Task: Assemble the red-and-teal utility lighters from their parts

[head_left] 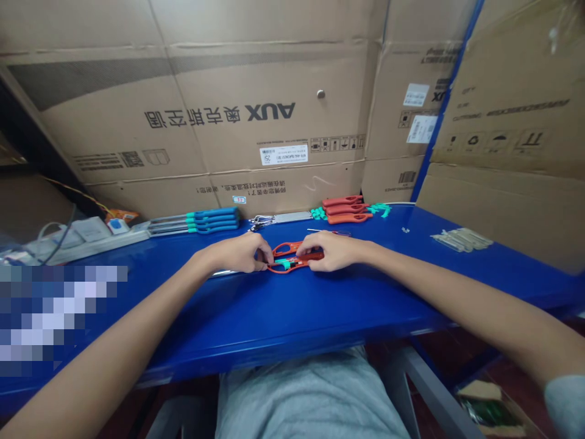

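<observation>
Both hands, left (pixel 244 253) and right (pixel 329 251), grasp orange plastic-handled scissors with a green centre piece (pixel 289 261) on the blue metal worktop (pixel 292 317).

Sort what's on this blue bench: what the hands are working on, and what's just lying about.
In hand:
orange snips, pinched by left hand and right hand
green insert on them

Lying about:
orange handles
blue-handled tools
metal blades
loose green pieces
power strip

Pixelated patch (pixel 55 317) at the surface's left edge: I can't read it. My left hand (pixel 242 253) and right hand (pixel 331 251) hide both ends of the orange tool (pixel 287 263). Clear bits (pixel 461 239) by the right edge: too small.
</observation>
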Action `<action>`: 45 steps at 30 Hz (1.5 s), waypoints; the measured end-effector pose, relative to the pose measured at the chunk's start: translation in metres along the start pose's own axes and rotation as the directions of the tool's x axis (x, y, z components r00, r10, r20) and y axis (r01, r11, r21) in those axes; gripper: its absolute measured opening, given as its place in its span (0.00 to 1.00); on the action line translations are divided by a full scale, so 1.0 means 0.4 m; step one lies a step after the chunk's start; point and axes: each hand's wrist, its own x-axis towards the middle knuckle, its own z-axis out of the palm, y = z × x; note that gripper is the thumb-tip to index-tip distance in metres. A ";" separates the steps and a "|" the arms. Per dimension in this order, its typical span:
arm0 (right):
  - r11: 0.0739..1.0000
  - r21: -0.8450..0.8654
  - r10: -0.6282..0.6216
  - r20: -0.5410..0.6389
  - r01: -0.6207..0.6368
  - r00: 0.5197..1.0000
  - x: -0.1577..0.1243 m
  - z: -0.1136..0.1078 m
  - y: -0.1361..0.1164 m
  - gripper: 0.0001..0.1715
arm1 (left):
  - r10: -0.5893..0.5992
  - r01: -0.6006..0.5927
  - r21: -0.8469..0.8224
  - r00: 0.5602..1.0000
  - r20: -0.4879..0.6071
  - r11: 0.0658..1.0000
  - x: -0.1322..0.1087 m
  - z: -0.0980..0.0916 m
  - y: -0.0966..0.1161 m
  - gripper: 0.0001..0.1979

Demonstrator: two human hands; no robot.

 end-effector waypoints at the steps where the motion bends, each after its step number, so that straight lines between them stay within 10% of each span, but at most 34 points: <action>1: 1.000 -0.001 -0.009 -0.004 0.009 1.000 0.000 0.002 0.000 0.17 | 0.004 -0.004 0.004 1.000 -0.003 1.000 -0.001 -0.001 0.002 0.11; 28: 0.988 -0.071 -0.140 -0.048 0.137 0.989 0.008 0.033 -0.003 0.11 | 0.113 -0.107 0.047 0.981 -0.159 0.993 0.008 0.023 0.030 0.06; 45: 0.993 -0.017 -0.116 -0.079 0.115 0.990 0.009 0.043 0.001 0.24 | 0.074 -0.092 -0.081 0.978 -0.195 0.993 0.001 0.009 0.028 0.11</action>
